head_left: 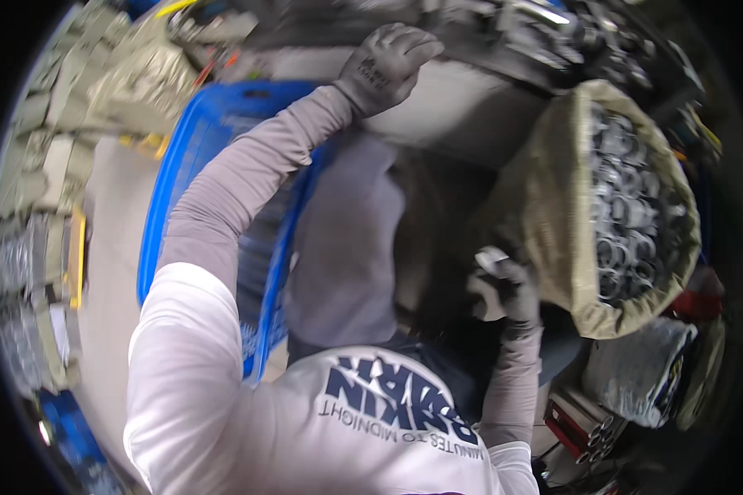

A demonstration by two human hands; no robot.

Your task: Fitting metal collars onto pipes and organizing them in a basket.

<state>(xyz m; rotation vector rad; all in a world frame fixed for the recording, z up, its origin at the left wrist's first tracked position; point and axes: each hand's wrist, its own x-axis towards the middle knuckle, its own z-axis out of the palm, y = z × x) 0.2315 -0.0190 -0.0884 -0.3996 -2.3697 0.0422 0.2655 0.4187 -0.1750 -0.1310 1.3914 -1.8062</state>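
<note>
My left hand (388, 70), in a grey glove, reaches far forward to the front edge of a dark workbench (305, 31). Its fingers are curled closed; whatever they grip is hidden. Lower and to the right, my right hand (516, 293), also gloved, is closed around a small shiny metal piece (492, 257), blurred by motion. Right beside it an open beige sack (545, 181) leans over, filled with several ring-shaped metal fittings (627, 206). A grey cloth (347, 239) covers my lap between the arms.
A blue plastic crate (161, 206) stands under my left arm. Metal parts (545, 21) lie on the bench at the back. Wrapped bundles (45, 165) are stacked at far left. A clear plastic bag (640, 367) and metal tubes (582, 421) lie at lower right.
</note>
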